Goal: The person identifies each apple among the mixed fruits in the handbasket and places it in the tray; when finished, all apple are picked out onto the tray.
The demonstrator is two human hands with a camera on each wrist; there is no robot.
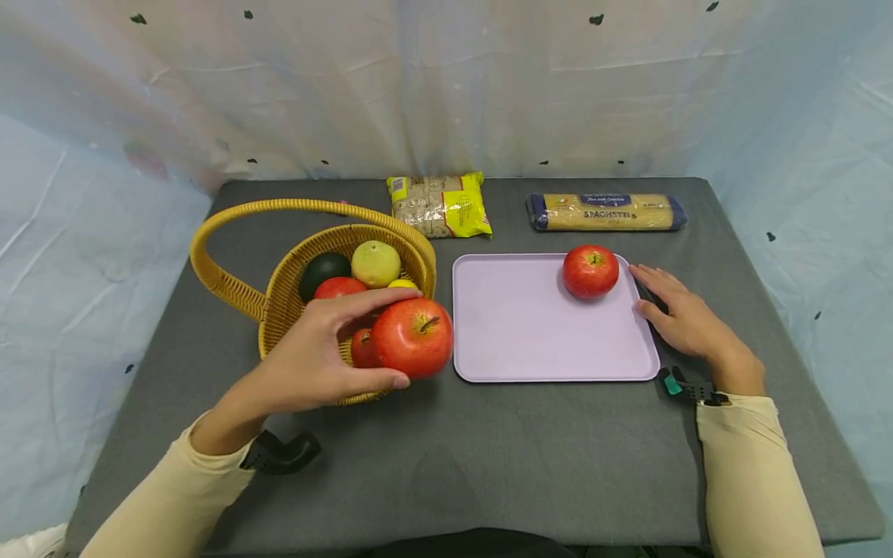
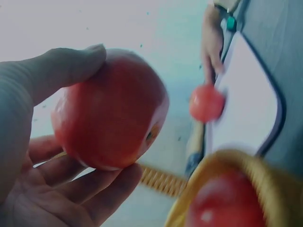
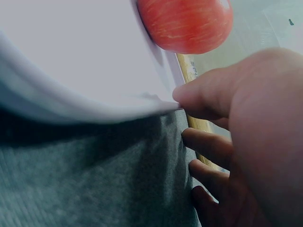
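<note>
My left hand (image 1: 314, 353) grips a red apple (image 1: 413, 339) between thumb and fingers, above the front right side of a yellow wicker basket (image 1: 279, 291). In the left wrist view the held apple (image 2: 111, 111) fills the space between thumb and fingers. Inside the basket are a dark green avocado-like fruit (image 1: 324, 273), a pale green round fruit (image 1: 377, 263), more red fruit (image 1: 339, 287) and a partly hidden yellow item (image 1: 402, 284). On the lilac tray (image 1: 544, 325), another red apple (image 1: 590, 272) sits at the back right corner. My right hand (image 1: 687, 318) touches the tray's right rim with fairly straight fingers.
A yellow-and-clear food packet (image 1: 443, 205) lies behind the basket. Behind the tray lies a spaghetti pack (image 1: 605, 211). The basket's tall handle (image 1: 230, 291) arches out over its left and back. Pale sheeting (image 1: 446, 93) hangs along the far edge of the grey table.
</note>
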